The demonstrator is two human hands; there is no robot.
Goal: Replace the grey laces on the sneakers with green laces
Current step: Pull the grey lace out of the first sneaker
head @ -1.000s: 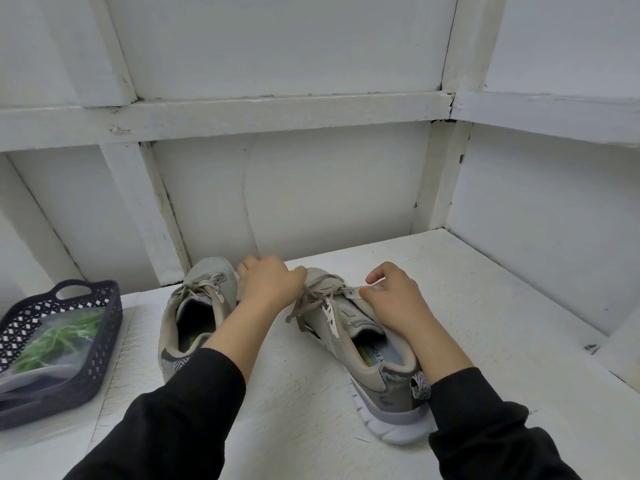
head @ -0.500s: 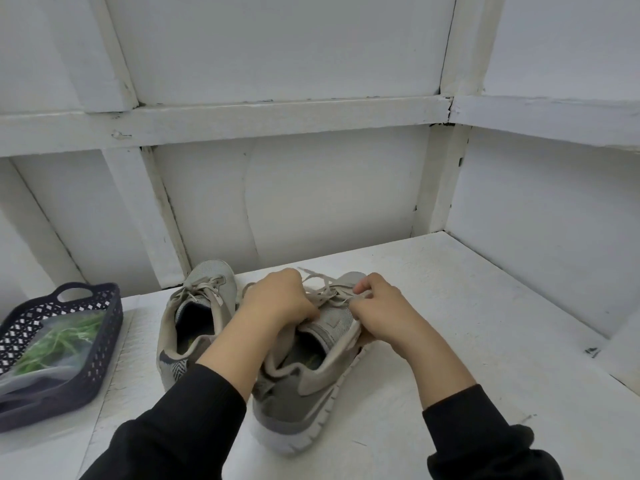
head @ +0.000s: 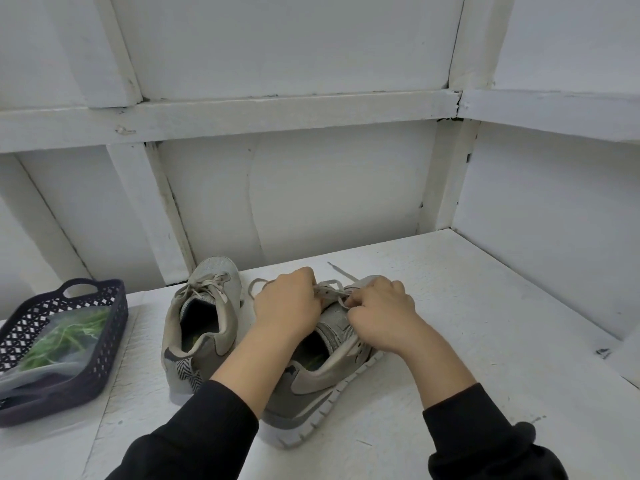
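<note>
Two grey sneakers stand on the white table. The left sneaker (head: 204,327) is upright with its grey lace tied. The right sneaker (head: 311,386) leans on its side, heel toward me. My left hand (head: 287,306) grips its upper near the lace holes. My right hand (head: 381,317) pinches the grey lace (head: 332,289) above the tongue. A loose lace end (head: 341,270) trails onto the table behind the hands. Green laces (head: 65,336) lie in a clear bag inside the basket.
A dark perforated basket (head: 107,358) sits at the left edge of the table (head: 467,323). White panelled walls close in behind and on the right, with a ledge (head: 623,355) at the right front.
The right sneaker has swung round so its heel points at me and now leans on its side. Both hands have closed in on its lace, and a lace end has come loose.
</note>
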